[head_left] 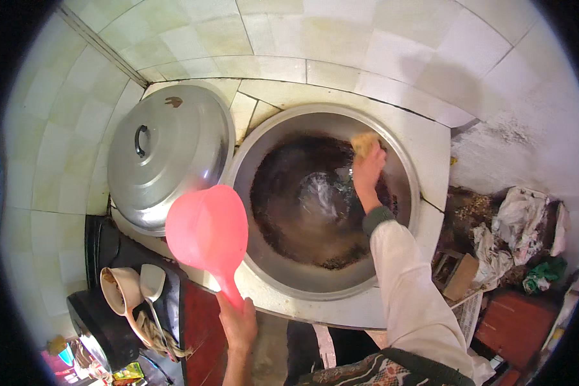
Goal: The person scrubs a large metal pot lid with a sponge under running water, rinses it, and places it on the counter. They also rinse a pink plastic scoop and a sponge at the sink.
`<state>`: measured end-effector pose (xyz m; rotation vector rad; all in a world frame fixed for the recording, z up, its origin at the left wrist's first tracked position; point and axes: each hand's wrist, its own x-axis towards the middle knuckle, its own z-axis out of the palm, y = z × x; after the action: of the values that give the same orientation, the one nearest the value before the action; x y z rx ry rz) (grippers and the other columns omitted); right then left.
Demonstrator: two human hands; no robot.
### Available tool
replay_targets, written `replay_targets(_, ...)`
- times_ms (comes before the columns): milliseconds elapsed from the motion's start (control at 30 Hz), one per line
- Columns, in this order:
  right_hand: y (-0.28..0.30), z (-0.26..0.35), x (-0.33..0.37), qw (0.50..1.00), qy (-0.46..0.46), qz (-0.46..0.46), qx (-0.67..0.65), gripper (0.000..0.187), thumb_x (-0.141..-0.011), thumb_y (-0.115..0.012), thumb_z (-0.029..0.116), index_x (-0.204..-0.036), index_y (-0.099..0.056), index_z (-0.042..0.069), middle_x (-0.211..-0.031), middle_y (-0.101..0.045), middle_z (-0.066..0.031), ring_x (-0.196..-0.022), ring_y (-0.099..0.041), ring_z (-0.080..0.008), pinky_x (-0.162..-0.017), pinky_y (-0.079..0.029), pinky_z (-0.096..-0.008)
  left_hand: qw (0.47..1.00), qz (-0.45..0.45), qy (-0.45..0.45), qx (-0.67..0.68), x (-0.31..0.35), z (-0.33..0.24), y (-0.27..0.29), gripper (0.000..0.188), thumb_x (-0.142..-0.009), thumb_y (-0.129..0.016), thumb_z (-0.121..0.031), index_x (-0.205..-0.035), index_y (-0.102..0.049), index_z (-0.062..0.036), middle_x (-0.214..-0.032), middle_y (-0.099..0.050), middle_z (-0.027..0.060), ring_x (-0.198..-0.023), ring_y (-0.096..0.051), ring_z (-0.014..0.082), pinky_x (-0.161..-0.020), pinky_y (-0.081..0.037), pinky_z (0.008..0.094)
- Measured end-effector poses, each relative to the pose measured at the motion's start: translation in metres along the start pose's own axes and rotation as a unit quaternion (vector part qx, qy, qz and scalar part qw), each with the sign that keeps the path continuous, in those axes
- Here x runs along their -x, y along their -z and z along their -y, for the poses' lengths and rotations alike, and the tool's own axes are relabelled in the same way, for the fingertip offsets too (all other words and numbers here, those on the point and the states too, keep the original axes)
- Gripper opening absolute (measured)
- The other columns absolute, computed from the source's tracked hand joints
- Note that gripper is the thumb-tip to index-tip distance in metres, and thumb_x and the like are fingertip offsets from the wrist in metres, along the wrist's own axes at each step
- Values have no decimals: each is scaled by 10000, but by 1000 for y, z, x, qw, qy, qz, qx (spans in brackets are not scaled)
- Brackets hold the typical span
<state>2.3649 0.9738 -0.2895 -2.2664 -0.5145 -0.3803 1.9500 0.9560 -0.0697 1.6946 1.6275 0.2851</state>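
Observation:
My left hand is closed around the handle of a pink plastic water dipper, held up left of a big wok. My right hand reaches into the wok and grips a tan scrubbing sponge against its upper right inner wall. Murky liquid seems to lie in the bottom, with a dark, grimy ring around it. The wok sits in a white-tiled stove top. Whether the dipper has anything in it cannot be seen.
A large domed metal lid with a black handle leans at the left by the tiled wall. Below it are a beige dipper and a pale spatula. Crumpled plastic bags and a reddish box lie at the right.

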Motion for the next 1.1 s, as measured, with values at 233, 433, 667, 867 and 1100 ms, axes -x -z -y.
replay_targets(233,-57,132,136,860,343,377,29,532,-760,-603,12,-1279,-505,78,-1203,-526,-172,-1082,-547,-375,-866,-500,-493,999,-30,-8,35,9,0,0,357,-830,-599,-113,-1112,-450,48,-908,-601,201,-828,-605,281,-757,-483,406)
replay_targets(433,61,15,84,651,383,632,173,324,-879,-528,231,-1190,-616,258,-1126,-612,-76,-1025,-603,-297,-796,-495,-515,998,6,-15,64,8,-14,-5,352,-820,-584,-69,-1125,-446,39,-842,-550,134,-780,-527,200,-732,-470,366)
replay_targets(667,101,-54,-63,824,353,289,336,308,-824,-573,118,-1128,-603,77,-1034,-579,-90,-992,-577,-294,-693,-511,-416,989,80,2,122,12,-19,-25,321,-810,-580,-61,-1084,-445,35,-832,-491,106,-782,-479,191,-729,-445,351)
replay_targets(867,144,11,133,784,147,578,170,371,-806,-579,105,-1175,-580,58,-1141,-585,-239,-996,-628,-372,-812,-513,-458,985,75,27,153,21,-14,-10,297,-827,-575,-67,-1080,-451,32,-835,-489,102,-788,-483,175,-713,-446,334)
replay_targets(1100,183,-11,56,801,260,527,113,275,-776,-609,151,-1030,-662,63,-955,-668,-214,-892,-660,-359,-753,-524,-484,988,26,-2,155,27,15,21,317,-843,-575,-52,-1120,-452,38,-868,-508,90,-810,-499,169,-728,-450,331)
